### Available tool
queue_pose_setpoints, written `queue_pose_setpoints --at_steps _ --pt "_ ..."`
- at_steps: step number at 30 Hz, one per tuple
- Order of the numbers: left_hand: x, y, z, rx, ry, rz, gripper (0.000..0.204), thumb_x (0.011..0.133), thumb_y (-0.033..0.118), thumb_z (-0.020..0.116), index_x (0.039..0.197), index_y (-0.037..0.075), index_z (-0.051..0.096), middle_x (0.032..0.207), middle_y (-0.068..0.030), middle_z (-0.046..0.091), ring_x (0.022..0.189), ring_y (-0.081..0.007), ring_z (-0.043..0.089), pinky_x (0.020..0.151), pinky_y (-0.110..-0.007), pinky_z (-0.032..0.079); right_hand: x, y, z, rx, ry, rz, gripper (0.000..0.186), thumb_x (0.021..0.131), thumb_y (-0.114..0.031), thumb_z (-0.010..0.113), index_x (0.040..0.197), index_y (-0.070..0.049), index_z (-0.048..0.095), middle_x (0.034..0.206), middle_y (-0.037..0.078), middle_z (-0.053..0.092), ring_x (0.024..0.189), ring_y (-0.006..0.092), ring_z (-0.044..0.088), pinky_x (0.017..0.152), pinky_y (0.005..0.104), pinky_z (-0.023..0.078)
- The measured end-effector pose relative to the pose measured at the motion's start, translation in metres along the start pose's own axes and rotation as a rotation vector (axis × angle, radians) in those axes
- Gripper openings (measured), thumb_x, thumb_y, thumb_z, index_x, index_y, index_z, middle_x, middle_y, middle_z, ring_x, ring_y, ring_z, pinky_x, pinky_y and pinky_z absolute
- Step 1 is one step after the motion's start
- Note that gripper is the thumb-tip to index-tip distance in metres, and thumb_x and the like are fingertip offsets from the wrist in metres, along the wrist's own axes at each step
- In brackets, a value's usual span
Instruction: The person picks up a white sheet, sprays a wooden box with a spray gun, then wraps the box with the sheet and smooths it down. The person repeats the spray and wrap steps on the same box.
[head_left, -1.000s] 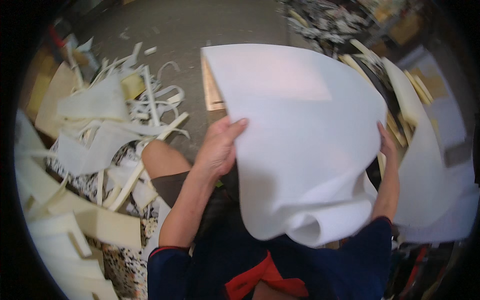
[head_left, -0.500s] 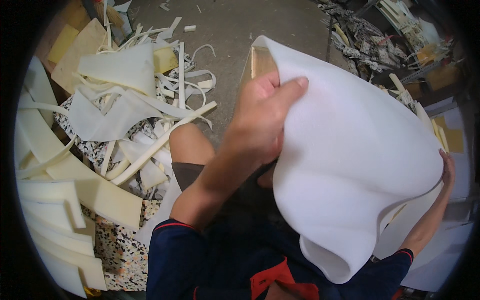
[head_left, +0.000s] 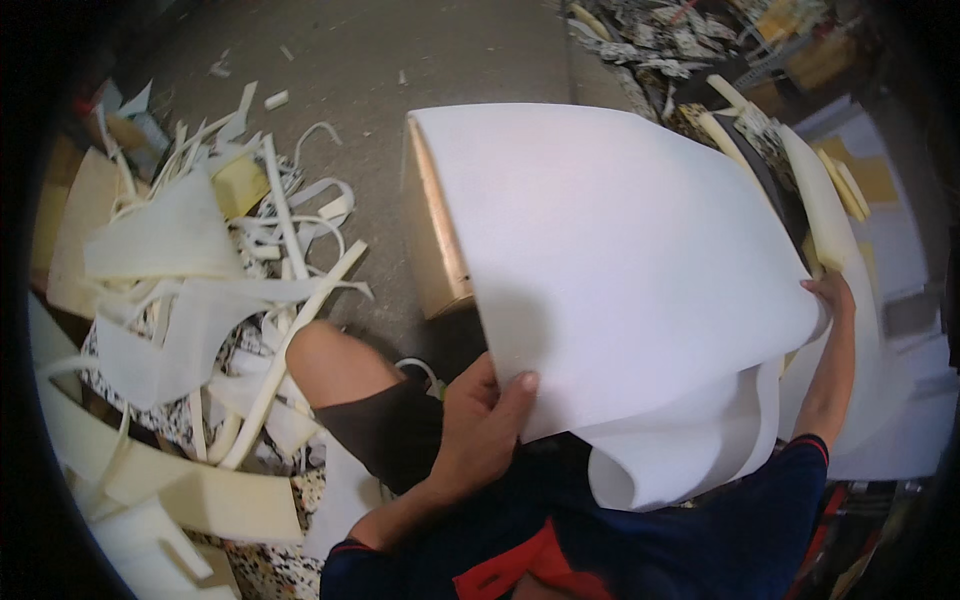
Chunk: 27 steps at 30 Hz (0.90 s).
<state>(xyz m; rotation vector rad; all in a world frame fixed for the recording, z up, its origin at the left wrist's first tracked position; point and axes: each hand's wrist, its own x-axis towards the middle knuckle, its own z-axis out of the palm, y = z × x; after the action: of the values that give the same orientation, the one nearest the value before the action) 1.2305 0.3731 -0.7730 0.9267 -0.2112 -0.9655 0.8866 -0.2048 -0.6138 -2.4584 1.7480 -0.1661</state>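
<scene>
A large white foam sheet (head_left: 620, 250) lies draped across the front of me, its lower part curling under near my lap. My left hand (head_left: 482, 425) pinches the sheet's near left corner between thumb and fingers. At the right edge, my right hand (head_left: 832, 292) holds the sheet, thumb on top and the other fingers mostly hidden. Under the sheet's left edge shows the side of a brown box-like wooden piece (head_left: 437, 235); the sheet covers the rest of it.
Cream and white foam offcuts (head_left: 190, 330) and long strips are heaped on the left, over speckled foam. Cut foam pieces (head_left: 200, 500) lie at the near left. Speckled scraps (head_left: 690, 50) pile up at the far right, with foam rolls (head_left: 820, 190) along the right side.
My left hand has come down toward me with the sheet's corner, so the sheet lies flatter over the wooden piece. My right hand keeps its hold, slightly shifted. The view has turned rightward.
</scene>
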Motion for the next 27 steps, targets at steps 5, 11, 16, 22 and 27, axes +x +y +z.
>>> queue_pose_setpoints --at_steps 5,11,16,22,27 --pt "-0.004 -0.007 -0.005 0.027 0.061 -0.066 0.027 0.097 0.012 0.056 0.12 -0.002 0.059 0.106 -0.0081 0.066 0.094 -0.0128 0.061 0.084 -0.029 0.048 0.015 -0.01 0.011 -0.423 -0.118 0.297 0.069 0.058 -0.031 0.092 0.109 0.004 0.062 0.095 0.017 0.071 0.081 0.0244 0.069 0.072 0.0385 0.054" --pt "-0.004 -0.002 -0.009 0.168 0.059 0.033 0.017 0.098 0.013 0.057 0.11 0.0 0.06 0.088 -0.0001 0.063 0.075 -0.0038 0.055 0.065 -0.021 0.045 -0.001 -0.159 0.032 -0.709 0.128 -0.08 0.065 0.08 -0.037 0.074 0.128 0.002 0.056 0.123 0.022 0.063 0.111 0.0373 0.061 0.093 0.0444 0.05" --pt "0.005 0.007 -0.002 0.257 0.09 0.035 0.019 0.098 0.014 0.059 0.111 0.0 0.06 0.085 0.0017 0.063 0.073 -0.0024 0.053 0.061 -0.02 0.042 -0.025 -0.341 0.108 -0.123 0.127 -0.98 0.047 0.099 -0.028 0.05 0.14 -0.005 0.047 0.144 0.023 0.045 0.136 0.0344 0.041 0.113 0.0396 0.032" --pt "-0.003 0.013 -0.001 0.352 0.085 0.004 0.023 0.097 0.008 0.057 0.117 -0.003 0.06 0.098 -0.0046 0.067 0.088 -0.0092 0.061 0.079 -0.026 0.049 -0.061 -0.497 0.216 -0.117 -0.194 -1.241 0.069 0.103 -0.049 0.028 0.155 -0.004 0.017 0.161 0.018 0.016 0.149 0.0331 0.012 0.121 0.0465 0.012" --pt "-0.001 0.005 -0.003 0.385 0.088 0.18 0.021 0.095 0.013 0.062 0.11 -0.001 0.064 0.08 -0.0064 0.068 0.071 -0.0065 0.061 0.064 -0.024 0.049 -0.081 -0.538 0.253 -0.099 -0.239 -1.289 0.073 0.102 -0.053 0.019 0.154 -0.002 0.015 0.161 0.018 0.013 0.15 0.0339 0.008 0.121 0.0502 0.011"
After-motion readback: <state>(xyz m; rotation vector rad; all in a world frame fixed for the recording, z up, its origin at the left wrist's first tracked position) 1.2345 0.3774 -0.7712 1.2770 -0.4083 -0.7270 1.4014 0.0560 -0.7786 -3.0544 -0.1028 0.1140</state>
